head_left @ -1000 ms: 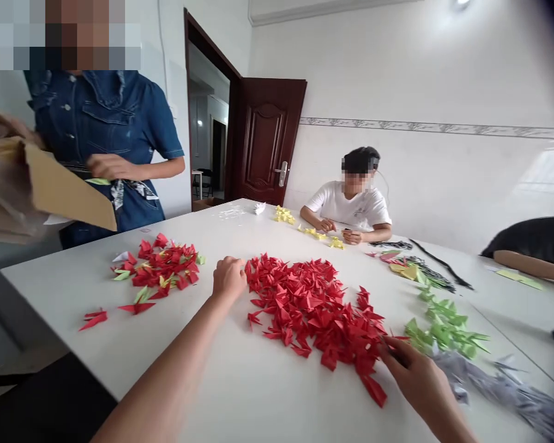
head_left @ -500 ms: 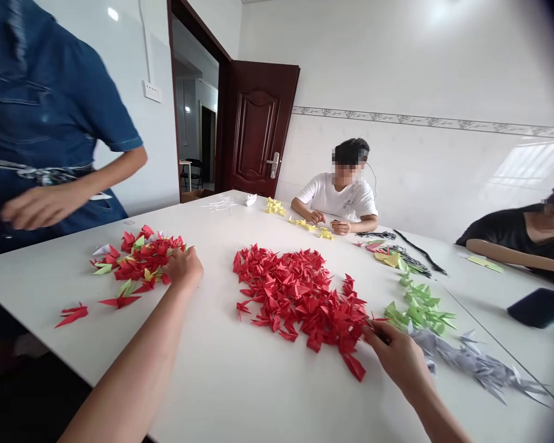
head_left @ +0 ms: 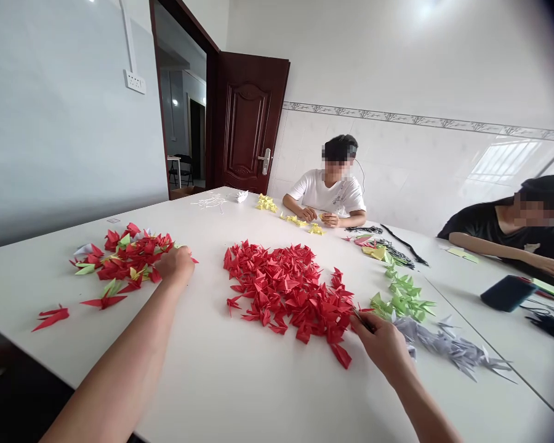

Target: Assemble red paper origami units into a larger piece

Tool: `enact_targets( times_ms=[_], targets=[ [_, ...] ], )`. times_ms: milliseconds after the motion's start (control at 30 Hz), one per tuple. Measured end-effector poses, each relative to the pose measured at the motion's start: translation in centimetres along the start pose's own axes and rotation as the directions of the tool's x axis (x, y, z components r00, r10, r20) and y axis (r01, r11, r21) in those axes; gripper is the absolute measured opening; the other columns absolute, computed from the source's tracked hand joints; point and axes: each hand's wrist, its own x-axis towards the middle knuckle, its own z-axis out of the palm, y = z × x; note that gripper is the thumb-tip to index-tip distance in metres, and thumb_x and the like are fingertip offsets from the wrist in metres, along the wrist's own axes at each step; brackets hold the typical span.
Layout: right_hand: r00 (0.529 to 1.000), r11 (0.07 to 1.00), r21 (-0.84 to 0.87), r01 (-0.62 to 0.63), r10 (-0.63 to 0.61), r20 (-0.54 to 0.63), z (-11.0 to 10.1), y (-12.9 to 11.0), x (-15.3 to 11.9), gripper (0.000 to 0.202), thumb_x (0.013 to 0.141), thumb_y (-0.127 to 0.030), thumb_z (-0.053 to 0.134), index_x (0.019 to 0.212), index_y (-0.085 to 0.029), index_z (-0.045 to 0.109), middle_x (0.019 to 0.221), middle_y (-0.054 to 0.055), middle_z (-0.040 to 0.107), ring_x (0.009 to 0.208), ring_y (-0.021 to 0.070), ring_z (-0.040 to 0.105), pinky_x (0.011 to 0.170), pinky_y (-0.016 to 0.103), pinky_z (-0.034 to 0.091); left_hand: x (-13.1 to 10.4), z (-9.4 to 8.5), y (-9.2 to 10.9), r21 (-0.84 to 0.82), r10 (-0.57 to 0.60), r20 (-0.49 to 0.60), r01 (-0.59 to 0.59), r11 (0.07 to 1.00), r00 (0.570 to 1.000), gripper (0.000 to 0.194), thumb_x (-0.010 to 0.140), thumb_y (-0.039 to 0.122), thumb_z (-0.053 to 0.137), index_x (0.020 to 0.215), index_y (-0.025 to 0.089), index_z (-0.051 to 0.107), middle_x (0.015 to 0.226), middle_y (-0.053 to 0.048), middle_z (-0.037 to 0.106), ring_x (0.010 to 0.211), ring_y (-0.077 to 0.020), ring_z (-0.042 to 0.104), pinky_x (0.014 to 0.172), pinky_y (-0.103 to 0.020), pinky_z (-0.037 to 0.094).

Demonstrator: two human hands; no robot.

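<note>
My left hand (head_left: 175, 267) is closed at the right edge of a mixed pile of paper cranes (head_left: 133, 261), mostly red with some green, yellow and white. A red paper crane's tip (head_left: 194, 259) sticks out past its fingers; the rest is hidden. At the lower right end of a large heap of red paper cranes (head_left: 277, 283), my right hand (head_left: 381, 338) is closed around a slim dark tool (head_left: 364, 321) with a thin metallic tip. What kind of tool it is cannot be made out. Its tip points into the heap.
Green cranes (head_left: 404, 292) and grey-white cranes (head_left: 447, 344) lie right of my right hand. Beyond sit a person in white (head_left: 332, 191) handling yellow pieces and a person in black (head_left: 489, 224). A dark case (head_left: 508, 293) and black cords (head_left: 406, 246) rest on the table (head_left: 240, 394).
The view has turned to the right, and the standing person in blue is out of sight. A red tip now shows beside my left hand. My right hand stays by the heap.
</note>
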Motion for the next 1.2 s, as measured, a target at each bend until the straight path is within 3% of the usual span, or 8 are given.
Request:
enact_targets(
  times_ms=[100,267,367,500,633,767,967,1200],
  targets=[
    [1.0,1.0,0.004,-0.022,0.022,0.001,-0.2,-0.2,0.0,0.039,0.069,-0.053,0.047,0.075,-0.02,0.068,0.063,0.004,0.066,0.058,0.0205,0.056,0.055,0.029,0.042,-0.7,-0.1,1.1,-0.023,0.007,-0.044,-0.008,1.0,0.999,0.009,0.065,0.012,0.056,0.07,0.014,0.063,0.089,-0.017,0.064,0.099,-0.0394,0.053,0.081,-0.054,0.039],
    [1.0,1.0,-0.017,-0.023,0.022,-0.021,-0.7,-1.1,-0.3,0.04,0.07,-0.055,0.047,0.076,-0.02,0.068,0.064,0.004,0.066,0.06,0.021,0.058,0.054,0.028,0.042,-3.4,0.5,5.5,-0.258,0.261,0.013,-0.249,0.934,0.965,0.019,0.074,0.021,0.053,0.09,0.018,0.063,0.097,-0.006,0.067,0.088,-0.0188,0.061,0.081,-0.029,0.047],
    [0.998,1.0,0.016,-0.011,0.012,-0.062,-0.8,-2.0,-0.8,0.043,0.071,-0.055,0.049,0.085,-0.019,0.067,0.068,0.004,0.067,0.064,0.0207,0.06,0.058,0.028,0.044,-6.6,1.1,8.5,-0.481,0.407,0.086,-0.32,0.816,0.909,0.02,0.075,0.028,0.056,0.09,0.017,0.063,0.091,-0.004,0.068,0.081,-0.0156,0.063,0.075,-0.025,0.05],
    [0.983,0.984,0.124,0.128,-0.11,-0.145,-0.9,-3.8,-2.0,0.049,0.076,-0.054,0.048,0.101,-0.015,0.063,0.076,0.006,0.067,0.066,0.0189,0.06,0.061,0.028,0.046,-11.6,1.6,11.2,-0.804,0.591,0.272,-0.158,0.573,0.759,0.021,0.069,0.031,0.065,0.081,0.015,0.061,0.079,-0.003,0.066,0.073,-0.015,0.062,0.069,-0.027,0.051],
    [0.912,0.893,0.191,0.408,-0.389,-0.131,-0.8,-5.9,-4.1,0.039,0.083,-0.044,0.046,0.104,-0.015,0.06,0.085,0.008,0.066,0.072,0.0174,0.06,0.063,0.026,0.048,-15.3,1.9,12.1,-0.833,0.646,0.42,-0.011,0.553,0.638,0.012,0.07,0.024,0.064,0.078,0.014,0.061,0.077,-0.002,0.062,0.073,-0.0126,0.059,0.067,-0.024,0.05],
    [0.86,0.839,0.202,0.506,-0.508,-0.044,-0.2,-7.2,-5.5,0.031,0.088,-0.037,0.043,0.105,-0.017,0.059,0.081,0.007,0.064,0.065,0.015,0.059,0.055,0.023,0.046,-16.8,2.1,12.1,-0.806,0.635,0.521,0.085,0.585,0.57,0.01,0.072,0.021,0.063,0.079,0.014,0.06,0.076,-0.002,0.06,0.071,-0.0115,0.057,0.064,-0.023,0.047],
    [0.874,0.861,0.156,0.484,-0.484,-0.038,0.3,-6.9,-5.6,0.026,0.089,-0.035,0.042,0.094,-0.019,0.061,0.072,0.004,0.061,0.058,0.0128,0.056,0.052,0.021,0.043,-17.5,1.7,12.5,-0.795,0.608,0.57,0.184,0.578,0.552,0.01,0.069,0.019,0.065,0.076,0.014,0.059,0.074,-0.001,0.058,0.068,-0.0099,0.054,0.063,-0.021,0.046],
    [0.871,0.864,0.118,0.49,-0.492,-0.019,0.2,-6.8,-5.5,0.026,0.089,-0.034,0.041,0.093,-0.019,0.062,0.071,0.003,0.061,0.062,0.0136,0.057,0.055,0.021,0.044,-17.4,1.8,12.6,-0.805,0.624,0.555,0.164,0.571,0.551,0.011,0.068,0.023,0.065,0.073,0.015,0.058,0.074,-0.001,0.058,0.071,-0.0121,0.054,0.064,-0.024,0.046]
  ],
)
